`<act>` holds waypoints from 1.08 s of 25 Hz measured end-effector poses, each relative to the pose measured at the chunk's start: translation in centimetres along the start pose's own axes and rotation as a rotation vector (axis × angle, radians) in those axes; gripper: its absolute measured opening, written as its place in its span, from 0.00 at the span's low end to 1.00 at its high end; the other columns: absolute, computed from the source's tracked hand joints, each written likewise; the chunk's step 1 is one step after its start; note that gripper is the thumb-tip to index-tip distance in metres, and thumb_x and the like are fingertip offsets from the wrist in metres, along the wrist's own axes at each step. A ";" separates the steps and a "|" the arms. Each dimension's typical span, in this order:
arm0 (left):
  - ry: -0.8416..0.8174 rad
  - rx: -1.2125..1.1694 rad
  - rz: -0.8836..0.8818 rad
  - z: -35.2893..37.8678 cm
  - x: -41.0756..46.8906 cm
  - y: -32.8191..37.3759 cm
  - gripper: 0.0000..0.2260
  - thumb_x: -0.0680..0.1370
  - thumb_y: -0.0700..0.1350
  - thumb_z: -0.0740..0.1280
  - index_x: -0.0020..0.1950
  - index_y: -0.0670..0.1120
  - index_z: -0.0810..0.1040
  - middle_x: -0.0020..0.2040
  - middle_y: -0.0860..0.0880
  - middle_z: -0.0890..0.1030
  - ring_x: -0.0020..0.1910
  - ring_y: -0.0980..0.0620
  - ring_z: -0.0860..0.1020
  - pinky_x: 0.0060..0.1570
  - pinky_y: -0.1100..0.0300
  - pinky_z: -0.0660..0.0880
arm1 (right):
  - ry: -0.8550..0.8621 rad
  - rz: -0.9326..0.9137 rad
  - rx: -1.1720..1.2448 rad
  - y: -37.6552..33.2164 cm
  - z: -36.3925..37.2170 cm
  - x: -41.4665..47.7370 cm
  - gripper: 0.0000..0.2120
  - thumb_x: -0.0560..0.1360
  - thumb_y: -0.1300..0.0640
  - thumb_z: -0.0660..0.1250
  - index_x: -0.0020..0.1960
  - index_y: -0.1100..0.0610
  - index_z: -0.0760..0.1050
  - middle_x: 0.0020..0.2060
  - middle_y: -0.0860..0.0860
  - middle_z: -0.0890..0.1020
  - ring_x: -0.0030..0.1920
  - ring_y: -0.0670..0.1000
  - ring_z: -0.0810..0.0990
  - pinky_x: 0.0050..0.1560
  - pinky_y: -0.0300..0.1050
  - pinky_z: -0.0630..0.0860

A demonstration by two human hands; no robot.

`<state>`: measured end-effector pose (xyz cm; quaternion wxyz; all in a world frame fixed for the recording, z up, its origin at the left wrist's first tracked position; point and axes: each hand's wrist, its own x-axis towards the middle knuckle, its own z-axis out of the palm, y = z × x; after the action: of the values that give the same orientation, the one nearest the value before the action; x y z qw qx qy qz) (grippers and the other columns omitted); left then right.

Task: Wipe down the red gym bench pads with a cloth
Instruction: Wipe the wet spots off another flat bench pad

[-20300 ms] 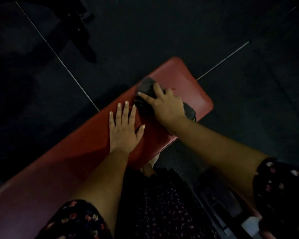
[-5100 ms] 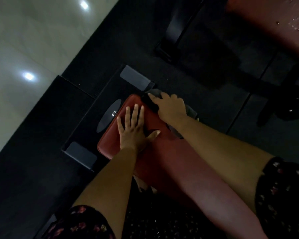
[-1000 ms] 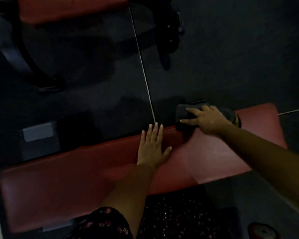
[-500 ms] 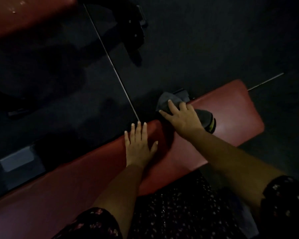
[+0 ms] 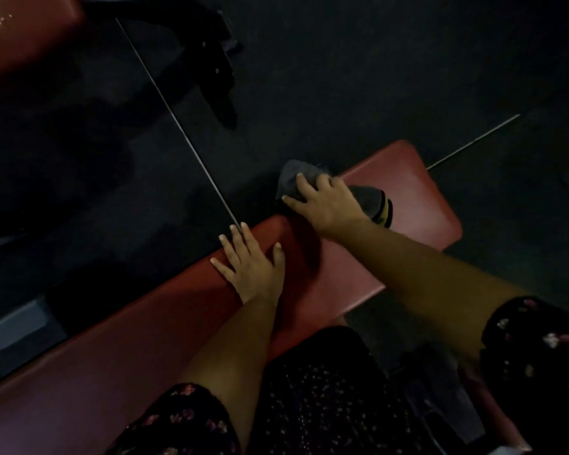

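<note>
a long red padded surface (image 5: 408, 198) runs slantwise from the lower left to the middle right, over a dark floor (image 5: 358, 77). the grey cloth (image 5: 293, 177) lies bunched on the far edge of this surface, near its right end, partly reaching past the edge over the floor; a yellow and black trim (image 5: 386, 210) shows at the cloth's right side. the right hand (image 5: 329, 206) lies on top of the cloth with its fingers spread and nearly straight, pressing it down, so its grip is released rather than clenched round the fabric. the left hand (image 5: 252, 262) rests flat on the bare surface just to the left of the cloth and apart from it, palm down, fingers straight and thumb out to the right, fingertips reaching the far edge; its grip is released too and it holds nothing. both forearms come in from the bottom, each out of a dark flowered sleeve (image 5: 184, 418), and dark flowered clothing (image 5: 316, 389) fills the lower middle. a thin pale seam (image 5: 178, 126) crosses the floor from the top left down to the left hand's fingertips. a black metal foot (image 5: 222, 87) stands on the floor beyond it, and the corner of a second red pad (image 5: 20, 37) shows at the top left.
</note>
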<state>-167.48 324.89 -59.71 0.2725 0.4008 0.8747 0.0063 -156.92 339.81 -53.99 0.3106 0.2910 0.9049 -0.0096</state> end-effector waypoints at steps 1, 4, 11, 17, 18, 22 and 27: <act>-0.005 -0.013 0.002 0.1 0.1 1.2 0.34 0.79 0.61 0.51 0.80 0.46 0.47 0.81 0.47 0.48 0.79 0.45 0.41 0.72 0.35 0.37 | 0.014 -0.090 0.004 2.7 0.7 -0.9 0.26 0.83 0.54 0.49 0.78 0.41 0.47 0.78 0.57 0.49 0.68 0.66 0.64 0.62 0.57 0.67; -0.037 0.046 0.150 0.6 0.6 4.8 0.36 0.80 0.61 0.56 0.80 0.46 0.45 0.81 0.48 0.47 0.79 0.46 0.40 0.72 0.36 0.36 | 0.002 0.091 0.028 8.5 2.4 -1.8 0.27 0.82 0.55 0.51 0.77 0.37 0.48 0.78 0.55 0.51 0.66 0.64 0.66 0.60 0.55 0.68; -0.159 0.396 0.728 1.5 4.3 11.9 0.36 0.79 0.65 0.52 0.79 0.53 0.37 0.80 0.48 0.38 0.78 0.44 0.37 0.75 0.42 0.38 | 0.092 0.354 0.225 11.8 6.0 -3.3 0.28 0.81 0.50 0.56 0.77 0.39 0.49 0.77 0.57 0.52 0.65 0.66 0.65 0.58 0.58 0.68; -0.300 0.553 0.829 0.5 6.8 15.2 0.40 0.78 0.67 0.55 0.79 0.55 0.35 0.79 0.48 0.34 0.78 0.47 0.37 0.76 0.44 0.44 | 0.047 0.601 0.521 14.8 6.5 -4.7 0.32 0.80 0.53 0.59 0.78 0.40 0.48 0.76 0.56 0.55 0.63 0.64 0.68 0.59 0.58 0.69; -0.321 0.571 0.822 0.2 6.8 15.4 0.40 0.78 0.68 0.55 0.78 0.55 0.35 0.79 0.49 0.34 0.78 0.47 0.37 0.77 0.45 0.46 | 0.058 0.609 0.539 14.9 6.3 -5.1 0.32 0.79 0.54 0.60 0.78 0.40 0.49 0.75 0.56 0.55 0.62 0.64 0.68 0.59 0.58 0.69; -0.371 0.293 0.760 -2.1 6.3 17.7 0.39 0.78 0.61 0.63 0.80 0.53 0.45 0.81 0.49 0.48 0.79 0.45 0.51 0.75 0.47 0.55 | 0.167 0.678 0.540 15.4 6.2 -8.0 0.28 0.77 0.57 0.62 0.74 0.50 0.58 0.71 0.56 0.63 0.58 0.63 0.72 0.54 0.57 0.71; -0.286 0.224 0.806 -7.4 5.4 22.8 0.35 0.76 0.58 0.68 0.78 0.56 0.54 0.76 0.49 0.61 0.71 0.45 0.66 0.66 0.46 0.66 | 0.211 0.866 0.578 16.8 4.7 -12.0 0.20 0.76 0.59 0.62 0.67 0.55 0.63 0.65 0.57 0.65 0.55 0.63 0.74 0.51 0.57 0.72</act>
<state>-158.04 345.68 -50.75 0.3214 0.7338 0.5973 -0.0385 -137.69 346.53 -48.22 0.1006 0.7112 0.6885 -0.1001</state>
